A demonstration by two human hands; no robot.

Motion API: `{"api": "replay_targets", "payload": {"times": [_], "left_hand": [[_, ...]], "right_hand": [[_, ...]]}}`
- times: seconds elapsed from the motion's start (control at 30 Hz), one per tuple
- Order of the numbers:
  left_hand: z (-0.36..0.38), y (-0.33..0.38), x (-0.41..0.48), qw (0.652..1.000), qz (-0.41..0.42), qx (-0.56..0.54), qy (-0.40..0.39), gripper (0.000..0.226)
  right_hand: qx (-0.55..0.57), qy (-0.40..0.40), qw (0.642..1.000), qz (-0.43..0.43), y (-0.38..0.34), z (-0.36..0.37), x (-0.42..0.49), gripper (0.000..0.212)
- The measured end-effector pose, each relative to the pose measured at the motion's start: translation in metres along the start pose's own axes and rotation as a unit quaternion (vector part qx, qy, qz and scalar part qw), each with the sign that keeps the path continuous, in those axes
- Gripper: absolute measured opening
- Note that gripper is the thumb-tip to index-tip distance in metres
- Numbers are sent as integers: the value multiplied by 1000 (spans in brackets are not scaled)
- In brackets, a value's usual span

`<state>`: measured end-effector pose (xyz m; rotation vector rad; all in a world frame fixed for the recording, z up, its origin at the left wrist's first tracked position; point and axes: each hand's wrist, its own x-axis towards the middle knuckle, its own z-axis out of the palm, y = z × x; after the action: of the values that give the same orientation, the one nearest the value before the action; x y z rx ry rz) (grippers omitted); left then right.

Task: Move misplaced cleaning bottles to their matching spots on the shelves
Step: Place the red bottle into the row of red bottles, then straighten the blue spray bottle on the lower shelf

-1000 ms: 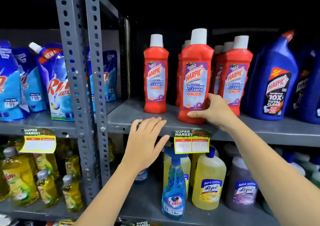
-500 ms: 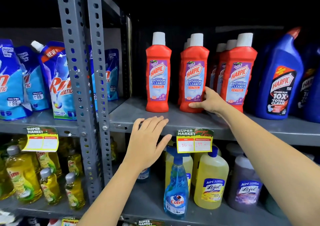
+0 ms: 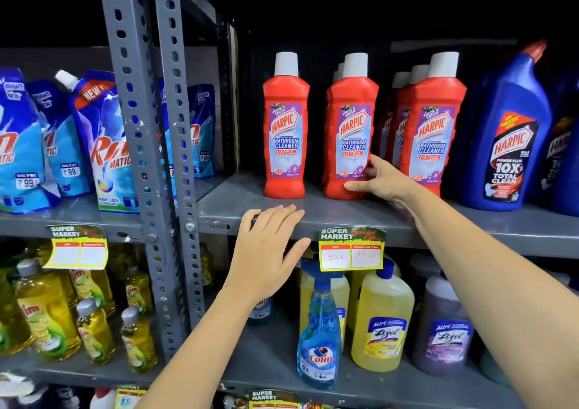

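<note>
**Seating a red bathroom cleaner in its row**

Pressing against the base of the middle red plastic Harpic bathroom-cleaner bottle with a white cap (image 3: 350, 132), the right hand (image 3: 380, 178) has its thumb laid across the bottle's lower front and its fingers curled round the right side, a loose hold on the bottle and no firm clamp. The bottle stands upright on the grey metal upper shelf (image 3: 329, 214), set back from the front edge, between a lone matching red bottle (image 3: 285, 129) to its left and a cluster of the same red bottles (image 3: 430, 126) to its right, with more white caps showing behind it. The left hand (image 3: 266, 252) is open and flat, fingers spread over the shelf's front lip just left of the yellow price tag (image 3: 351, 252), holding nothing (it looks like a brace for balance).

The step in hand looks like the final placing: this bottle seems to be already among its own kind. What comes next probably calls for letting go cleanly without tipping it, perhaps squaring the label forward first, then scanning for another stray. The blue Colin glass-cleaner spray bottle (image 3: 319, 343), standing in front of yellow floor-cleaner bottles (image 3: 383, 324) on the lower shelf, may be one such candidate.
</note>
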<state>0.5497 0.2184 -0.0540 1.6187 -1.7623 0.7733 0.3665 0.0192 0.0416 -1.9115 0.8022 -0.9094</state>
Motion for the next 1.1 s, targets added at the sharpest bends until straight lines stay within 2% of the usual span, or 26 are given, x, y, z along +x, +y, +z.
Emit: {"api": "replay_targets", "payload": {"times": [0.6,0.9,0.93,1.0,1.07,1.1], "left_hand": [[3,2,0,1000,-2,6,17,47],[2,-3,-3,999,17,33,-6,54],[1,-2,-5,999,15,34,-9,56],[-1,1,-13,999,14,38,-13,61],[-1,3,-27,999,16,39,-16,63],[0,3,-36,999,14,32,-15,62]], "right_hand": [[-14,14,1000,-16,1,5,-6,68],[-25,4,1000,0,4,2,-3,71],[-16,13,1000,2,4,3,-4,74],[-5,89,996,-22,0,5,-7,73],[23,206,972,-109,-11,4,-23,54],[53,255,949,-175,-15,4,-37,40]]}}
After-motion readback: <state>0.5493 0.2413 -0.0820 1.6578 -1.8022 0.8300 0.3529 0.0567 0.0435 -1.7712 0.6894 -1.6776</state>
